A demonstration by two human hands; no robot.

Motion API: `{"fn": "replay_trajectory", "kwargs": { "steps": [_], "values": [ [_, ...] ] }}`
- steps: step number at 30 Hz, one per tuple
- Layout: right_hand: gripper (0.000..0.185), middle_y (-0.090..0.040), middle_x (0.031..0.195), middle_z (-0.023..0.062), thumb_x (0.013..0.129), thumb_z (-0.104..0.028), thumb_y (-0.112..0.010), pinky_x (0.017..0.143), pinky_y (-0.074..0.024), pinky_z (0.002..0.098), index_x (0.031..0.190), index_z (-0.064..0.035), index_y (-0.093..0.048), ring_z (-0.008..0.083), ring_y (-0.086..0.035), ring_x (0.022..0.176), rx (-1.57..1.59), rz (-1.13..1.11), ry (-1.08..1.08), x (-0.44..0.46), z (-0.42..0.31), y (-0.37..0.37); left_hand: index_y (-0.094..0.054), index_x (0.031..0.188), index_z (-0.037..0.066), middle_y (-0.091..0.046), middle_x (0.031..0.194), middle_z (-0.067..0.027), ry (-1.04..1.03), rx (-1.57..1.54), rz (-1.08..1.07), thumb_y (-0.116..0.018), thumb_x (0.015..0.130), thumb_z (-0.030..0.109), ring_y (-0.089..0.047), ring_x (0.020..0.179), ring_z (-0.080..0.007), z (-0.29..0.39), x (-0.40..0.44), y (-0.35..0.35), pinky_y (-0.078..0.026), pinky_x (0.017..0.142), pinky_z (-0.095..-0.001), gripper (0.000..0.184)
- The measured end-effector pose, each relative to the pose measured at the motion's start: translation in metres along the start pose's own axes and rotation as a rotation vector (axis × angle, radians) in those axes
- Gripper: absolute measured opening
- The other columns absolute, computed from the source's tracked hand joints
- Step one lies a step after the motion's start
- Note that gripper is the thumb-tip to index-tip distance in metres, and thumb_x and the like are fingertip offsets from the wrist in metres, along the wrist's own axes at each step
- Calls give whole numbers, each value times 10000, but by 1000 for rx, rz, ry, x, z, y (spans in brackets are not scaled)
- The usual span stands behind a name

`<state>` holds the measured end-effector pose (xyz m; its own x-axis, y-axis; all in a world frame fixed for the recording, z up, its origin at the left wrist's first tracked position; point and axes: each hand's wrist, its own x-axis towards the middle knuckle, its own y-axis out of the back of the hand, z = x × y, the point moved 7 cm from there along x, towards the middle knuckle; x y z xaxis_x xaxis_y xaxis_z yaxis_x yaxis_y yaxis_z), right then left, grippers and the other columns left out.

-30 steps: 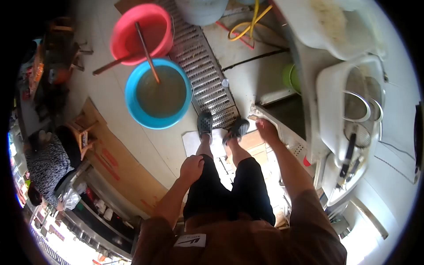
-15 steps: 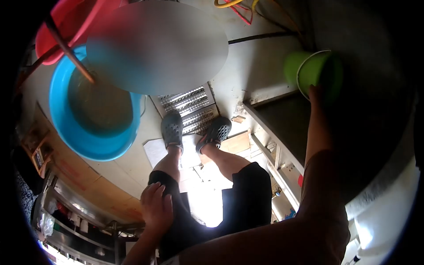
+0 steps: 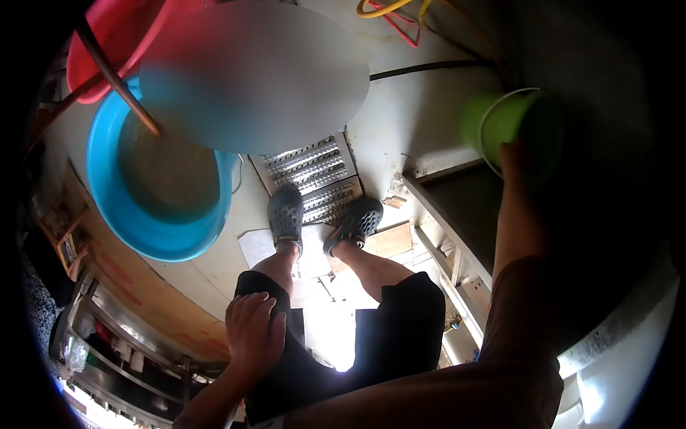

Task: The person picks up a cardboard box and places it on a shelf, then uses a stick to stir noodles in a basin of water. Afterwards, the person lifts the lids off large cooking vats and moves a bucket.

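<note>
My right hand (image 3: 513, 159) reaches out at the right and touches the near rim of a green bucket (image 3: 482, 121), which has a pale handle and lies partly in shadow. Its fingers are too dark to tell whether they grip the rim. My left hand (image 3: 254, 329) rests on my left knee with the fingers spread, holding nothing. On the floor to the left stands a blue tub (image 3: 114, 214) of murky liquid, with a brown stick (image 3: 121, 86) slanting over it. A pink tub (image 3: 96, 53) is behind it.
A metal floor grate (image 3: 314, 168) lies beyond my shoes (image 3: 286, 214). A low metal-edged frame (image 3: 446, 229) runs beside my right leg. Yellow and red hoses (image 3: 386, 11) lie at the top. A grey blurred oval covers the upper middle. Metal shelving (image 3: 121, 372) is at the lower left.
The view has tilted down and toward the right. My right hand has moved from near the frame's corner out to the green bucket. My left hand has stayed at my knee.
</note>
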<state>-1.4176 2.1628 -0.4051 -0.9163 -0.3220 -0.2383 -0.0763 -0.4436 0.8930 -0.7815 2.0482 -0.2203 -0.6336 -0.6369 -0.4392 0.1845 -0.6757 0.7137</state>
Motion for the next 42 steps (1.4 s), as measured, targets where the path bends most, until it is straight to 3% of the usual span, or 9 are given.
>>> {"fn": "replay_trajectory", "kwargs": {
  "steps": [8, 14, 21, 28, 33, 35, 37, 39, 42],
  "values": [
    [355, -595, 1004, 202, 653, -163, -593, 781, -477, 446, 983, -43, -542, 362, -587, 920, 223, 131, 153, -79, -77, -2, -563, 922, 25, -576, 934, -150, -64, 5, 5, -611, 749, 140, -543, 885, -331, 14, -10, -6, -411, 804, -447, 214],
    [359, -593, 989, 204, 645, -181, -597, 790, -451, 435, 969, -33, -552, 353, -575, 936, 341, -11, 47, -160, -152, 29, -581, 876, 17, -577, 909, -145, -6, 30, -28, -596, 745, 189, -546, 878, -328, 5, -30, -18, -413, 807, -445, 217],
    [135, -608, 876, 137, 768, -138, -541, 742, -464, 404, 877, -59, -555, 290, -593, 861, 326, 34, 186, -233, -207, 50, -572, 842, 18, -576, 888, -147, -1, 42, -30, -593, 736, 176, -555, 854, -326, 10, -41, -24, -428, 776, -429, 193],
    [284, -549, 1011, 186, 752, -142, -544, 813, -417, 465, 994, 0, -502, 332, -528, 962, 421, -38, 284, -310, -229, 61, -568, 846, 15, -574, 874, -144, -19, 56, -41, -583, 741, 171, -555, 836, -323, 18, -39, -25, -433, 754, -424, 188],
    [402, -531, 1086, 198, 759, -108, -568, 872, -403, 438, 1134, 3, -476, 353, -518, 965, 692, 169, 603, -356, -199, 66, -580, 859, 8, -585, 899, -164, 15, 33, -90, -596, 740, 159, -556, 861, -342, 25, -37, -33, -436, 784, -434, 193],
    [406, -542, 1056, 199, 742, -22, -505, 891, -396, 411, 1148, -18, -495, 322, -518, 964, 948, -110, 436, -371, -148, 42, -580, 861, 7, -585, 899, -165, 10, 44, -81, -597, 737, 158, -555, 864, -343, 25, -34, -32, -436, 784, -434, 196],
    [355, -556, 1046, 193, 756, 4, -489, 898, -398, 412, 1107, -32, -528, 329, -514, 991, 1288, -391, -255, -365, -80, -36, -578, 864, 6, -584, 897, -169, 0, 70, -92, -600, 731, 160, -554, 869, -343, 28, -34, -34, -437, 788, -435, 205],
    [452, -492, 1201, 146, 807, 5, -502, 855, -455, 291, 1240, -31, -379, 213, -518, 1076, 1790, -736, -572, -354, -43, -133, -578, 864, 6, -583, 900, -170, -9, 70, -86, -602, 730, 164, -553, 872, -343, 26, -36, -37, -437, 790, -437, 208],
    [479, -457, 1259, 139, 847, -57, -509, 927, -416, 360, 1287, -42, -320, 213, -518, 1077, 1761, -609, 214, -309, -57, -130, -575, 879, 6, -580, 912, -170, -31, 61, -55, -605, 729, 167, -553, 876, -342, 25, -30, -42, -436, 794, -441, 222]
  ]
}}
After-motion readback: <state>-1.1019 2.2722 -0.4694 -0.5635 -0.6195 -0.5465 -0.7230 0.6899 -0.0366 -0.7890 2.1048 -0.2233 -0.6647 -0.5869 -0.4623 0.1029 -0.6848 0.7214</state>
